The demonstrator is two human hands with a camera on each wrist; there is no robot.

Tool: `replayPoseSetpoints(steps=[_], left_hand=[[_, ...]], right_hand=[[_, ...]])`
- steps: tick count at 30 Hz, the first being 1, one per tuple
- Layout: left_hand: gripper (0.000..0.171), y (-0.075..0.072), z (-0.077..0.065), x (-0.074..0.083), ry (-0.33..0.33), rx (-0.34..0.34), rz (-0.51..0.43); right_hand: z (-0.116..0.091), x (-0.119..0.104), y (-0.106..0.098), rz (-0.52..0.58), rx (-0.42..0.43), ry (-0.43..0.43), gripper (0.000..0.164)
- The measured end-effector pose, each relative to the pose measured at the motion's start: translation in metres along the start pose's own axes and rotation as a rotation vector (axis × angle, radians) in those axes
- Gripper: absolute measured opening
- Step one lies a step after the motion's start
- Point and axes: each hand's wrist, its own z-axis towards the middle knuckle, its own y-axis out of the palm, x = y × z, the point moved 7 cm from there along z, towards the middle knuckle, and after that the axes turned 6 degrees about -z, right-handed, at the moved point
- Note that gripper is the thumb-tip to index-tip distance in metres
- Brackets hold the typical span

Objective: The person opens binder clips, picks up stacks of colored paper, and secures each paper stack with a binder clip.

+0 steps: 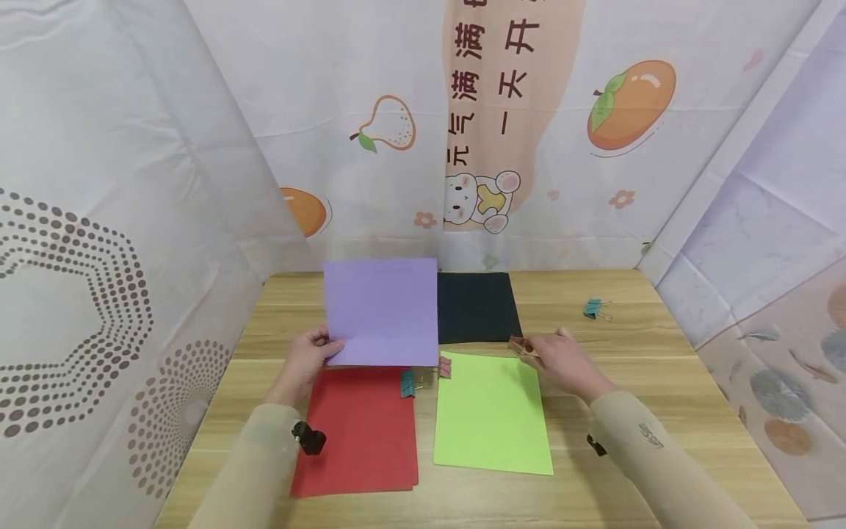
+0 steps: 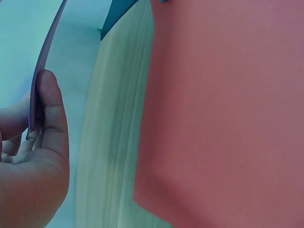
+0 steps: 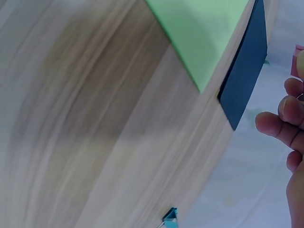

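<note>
My left hand (image 1: 305, 361) pinches the lower left corner of a purple sheet of paper (image 1: 382, 312), thumb on the near face. The sheet is tilted up above the table. In the left wrist view the purple paper (image 2: 40, 76) shows edge-on between thumb and fingers. With my right hand (image 1: 563, 361) I hold a pink binder clip (image 1: 519, 347) near the top right corner of the lime green paper (image 1: 492, 415); part of this clip (image 3: 295, 61) shows at the right wrist view's edge. Red paper (image 1: 360, 433) lies below the purple sheet, a teal binder clip (image 1: 407, 383) at its top right corner.
Black paper (image 1: 480, 308) lies behind the green paper, partly covered by the purple sheet. Another pink binder clip (image 1: 445, 367) sits at the green paper's top left corner. A teal binder clip (image 1: 593, 308) lies at the back right of the wooden table (image 1: 615, 382). Printed curtains (image 1: 529, 147) surround it.
</note>
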Motion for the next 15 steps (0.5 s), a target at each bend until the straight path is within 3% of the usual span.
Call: replayPoseSetpoints(steps=[8, 15], left_hand=[[0.016, 0.013, 0.001, -0.005, 0.041, -0.009, 0.003], [0.015, 0.029, -0.002, -0.003, 0.068, -0.068, 0.005]], right_hand=[[0.009, -0.013, -0.009, 0.013, 0.023, -0.042, 0.016], [0.016, -0.02, -0.014, 0.025, 0.014, -0.06, 0.012]])
